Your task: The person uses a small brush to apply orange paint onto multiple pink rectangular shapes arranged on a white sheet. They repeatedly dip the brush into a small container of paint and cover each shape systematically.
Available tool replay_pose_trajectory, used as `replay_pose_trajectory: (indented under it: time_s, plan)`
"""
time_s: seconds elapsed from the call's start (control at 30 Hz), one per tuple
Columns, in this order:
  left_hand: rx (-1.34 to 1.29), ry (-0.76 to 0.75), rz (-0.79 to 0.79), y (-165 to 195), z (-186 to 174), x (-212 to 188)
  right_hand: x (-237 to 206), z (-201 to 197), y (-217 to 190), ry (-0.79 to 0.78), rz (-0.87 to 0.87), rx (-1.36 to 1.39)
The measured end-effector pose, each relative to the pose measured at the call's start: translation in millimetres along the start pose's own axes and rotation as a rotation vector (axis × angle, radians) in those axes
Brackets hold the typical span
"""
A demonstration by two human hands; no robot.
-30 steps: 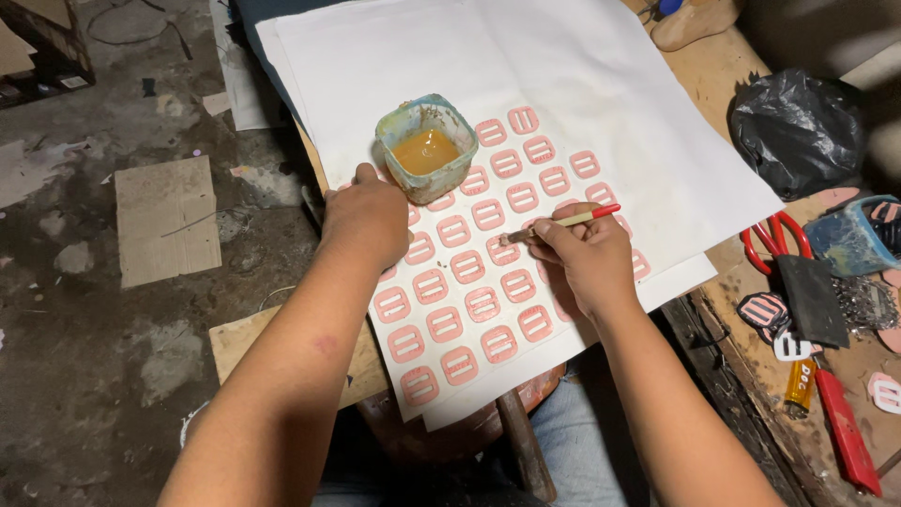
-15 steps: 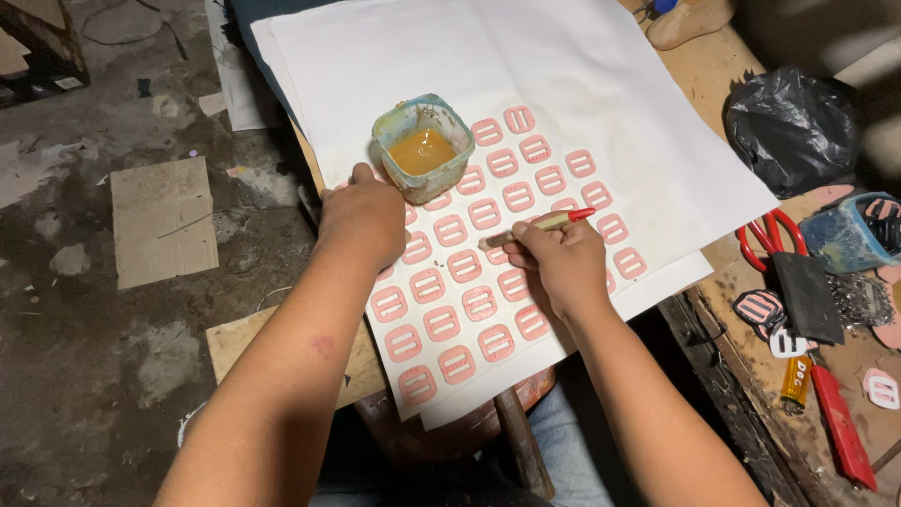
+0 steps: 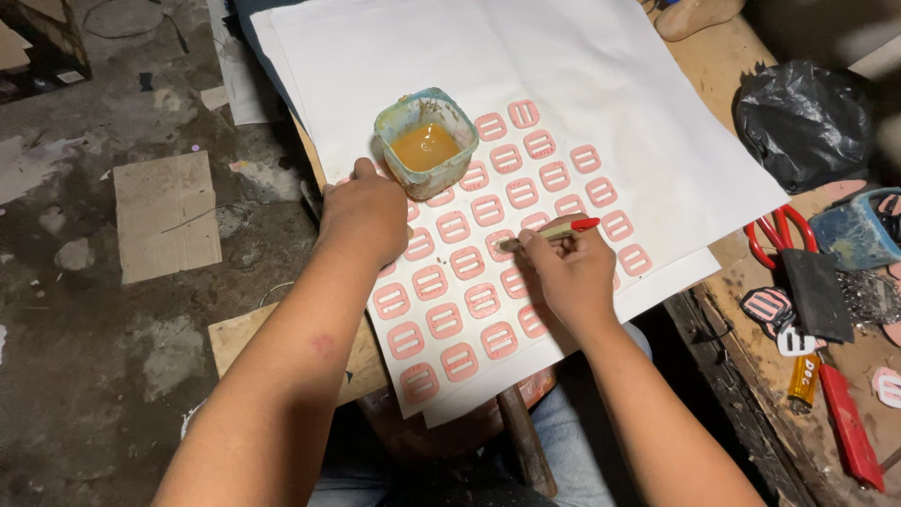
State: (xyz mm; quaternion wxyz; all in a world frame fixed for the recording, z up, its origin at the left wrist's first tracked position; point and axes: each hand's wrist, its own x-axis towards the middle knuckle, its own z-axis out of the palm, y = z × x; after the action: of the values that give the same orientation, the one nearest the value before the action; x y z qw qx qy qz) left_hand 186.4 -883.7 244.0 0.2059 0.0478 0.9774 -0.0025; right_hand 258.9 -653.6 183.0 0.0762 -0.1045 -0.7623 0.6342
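Fingers of the right hand (image 3: 571, 272) pinch a red-handled brush (image 3: 552, 233), its tip on a pink cutout (image 3: 500, 242); left hand (image 3: 368, 208) rests closed beside the glue cup (image 3: 425, 143).

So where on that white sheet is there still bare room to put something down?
The far part of the white sheet, beyond the tub of amber liquid, is bare, as is its right side toward the black bag. The near part is crowded with pink pieces and both hands. The bench edge by the red scissors is cluttered.
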Motion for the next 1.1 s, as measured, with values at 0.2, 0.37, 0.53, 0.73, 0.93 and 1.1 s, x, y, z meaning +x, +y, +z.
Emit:
replay_pose_trajectory:
  time_s: [0.2,0.37,0.53,0.73,0.93,1.1]
  plan:
    - [-0.019,0.003,-0.009,17,-3,6,26,-14,-3,-0.083,0.223,0.309]
    - [-0.008,-0.021,-0.023,27,1,1,36,-31,-13,0.041,-0.016,0.066]
    - [-0.022,-0.021,-0.023,24,0,-3,42,-18,-26,-0.089,-0.117,-0.458]
    - [-0.028,-0.017,-0.019,6,-1,-2,21,20,-31,-0.310,-0.313,-0.556]
    - [-0.020,0.006,-0.003,-20,9,-1,-10,24,-21,-0.216,-0.261,-0.496]
    - [-0.019,0.002,0.000,-48,23,-12,-25,24,-14,-0.064,-0.195,-0.606]
